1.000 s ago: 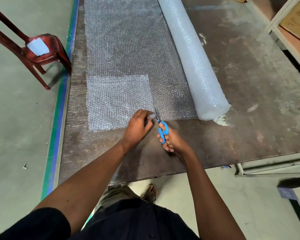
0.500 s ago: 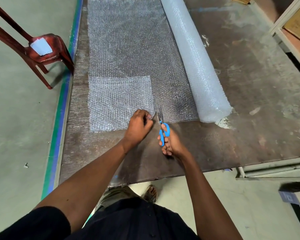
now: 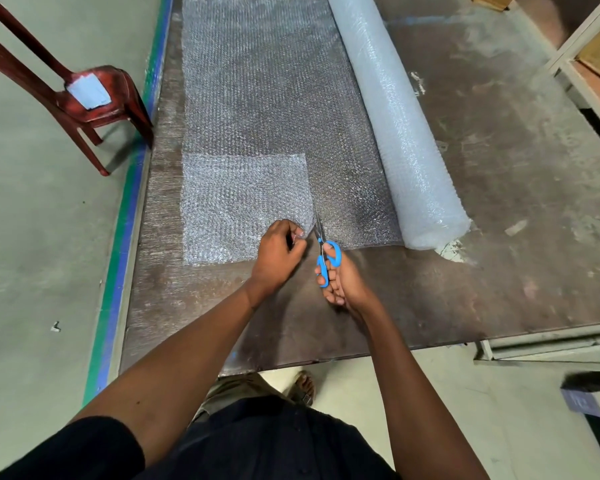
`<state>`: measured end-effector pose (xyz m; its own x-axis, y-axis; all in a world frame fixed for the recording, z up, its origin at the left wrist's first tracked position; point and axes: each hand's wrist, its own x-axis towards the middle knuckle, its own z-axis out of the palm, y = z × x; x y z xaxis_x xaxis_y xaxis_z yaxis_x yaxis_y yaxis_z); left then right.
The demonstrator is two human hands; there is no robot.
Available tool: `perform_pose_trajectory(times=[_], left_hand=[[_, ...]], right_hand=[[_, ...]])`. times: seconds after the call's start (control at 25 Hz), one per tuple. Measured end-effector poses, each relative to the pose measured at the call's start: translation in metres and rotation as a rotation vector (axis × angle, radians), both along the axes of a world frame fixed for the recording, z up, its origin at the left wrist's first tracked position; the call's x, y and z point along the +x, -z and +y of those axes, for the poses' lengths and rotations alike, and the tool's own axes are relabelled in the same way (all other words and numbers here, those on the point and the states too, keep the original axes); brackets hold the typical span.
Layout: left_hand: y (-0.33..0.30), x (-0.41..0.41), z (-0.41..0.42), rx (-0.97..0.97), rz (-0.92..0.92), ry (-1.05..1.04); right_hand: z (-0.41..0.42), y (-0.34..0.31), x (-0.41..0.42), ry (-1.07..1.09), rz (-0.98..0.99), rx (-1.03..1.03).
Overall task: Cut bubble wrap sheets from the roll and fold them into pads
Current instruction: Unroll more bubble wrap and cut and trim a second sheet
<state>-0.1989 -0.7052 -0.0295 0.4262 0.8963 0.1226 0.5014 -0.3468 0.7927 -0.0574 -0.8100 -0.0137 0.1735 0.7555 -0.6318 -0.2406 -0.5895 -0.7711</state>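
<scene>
1. Bubble wrap sheet (image 3: 257, 98), clear and dimpled, is lying unrolled flat on the worn brown table (image 3: 499, 237), its thick cylindrical roll (image 3: 395, 116) lying along its right edge.
2. Left hand (image 3: 278, 258) is pinching the sheet's near edge beside a whiter folded pad (image 3: 236, 202).
3. Right hand (image 3: 340, 282) is gripping blue-handled scissors (image 3: 324, 252), blades entering that edge.
4. Red plastic chair (image 3: 84, 95) is standing left of the table.

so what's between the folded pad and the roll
In the head view, a single layer of unrolled sheet lies flat between the pad and the roll. At its near edge the scissors, held in the right hand, cut into it.
</scene>
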Motion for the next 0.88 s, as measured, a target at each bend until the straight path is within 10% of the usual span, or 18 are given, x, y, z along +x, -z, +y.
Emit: perform_pose_trajectory(times=[0.88], left_hand=[[0.000,-0.006,0.007,-0.158,-0.058,0.036]], right_hand=[[0.029,-0.014,0.000,0.003,-0.097,-0.030]])
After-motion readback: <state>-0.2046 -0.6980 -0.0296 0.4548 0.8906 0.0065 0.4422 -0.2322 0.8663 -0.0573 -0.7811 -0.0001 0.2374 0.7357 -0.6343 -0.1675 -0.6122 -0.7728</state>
